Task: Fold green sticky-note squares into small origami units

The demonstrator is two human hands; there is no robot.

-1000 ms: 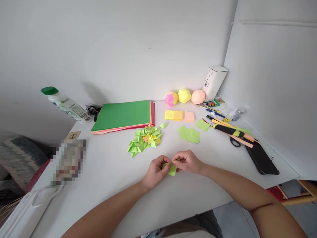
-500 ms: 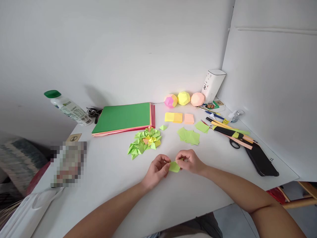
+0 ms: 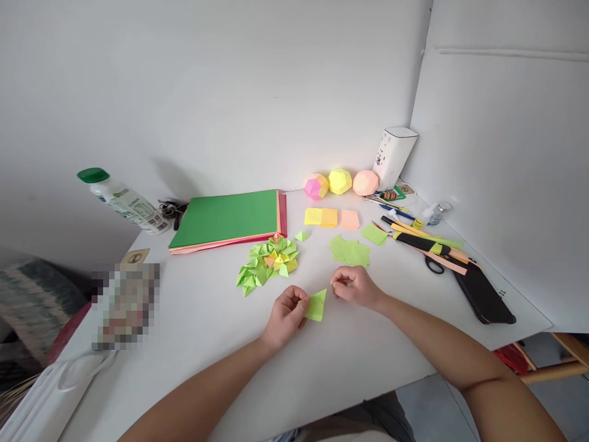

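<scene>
My left hand [image 3: 286, 316] pinches a light green paper square [image 3: 316, 305] by its left edge, between thumb and fingers, just above the white table. The sheet looks creased and stands out to the right. My right hand [image 3: 356, 287] is a short gap to the right of it, fingers curled in, with nothing visible in them. Beyond my left hand lies a pile of folded paper pieces [image 3: 267, 261], mostly green with some yellow and orange. Loose green squares [image 3: 352, 252] lie just beyond my right hand, and one folded green piece [image 3: 302, 236] sits apart.
At the back stand three faceted paper balls [image 3: 340, 182] and a white box [image 3: 396, 156]. Yellow-orange squares [image 3: 321, 217] and pink squares [image 3: 350, 220] lie before them. Left are a paper stack [image 3: 230, 215] and bottle [image 3: 126, 199]; right, scissors [image 3: 421, 244] and a black phone [image 3: 485, 298].
My right hand has let go of the green paper square and moved slightly up and right. My left hand keeps hold of the square, which now shows more of its face.
</scene>
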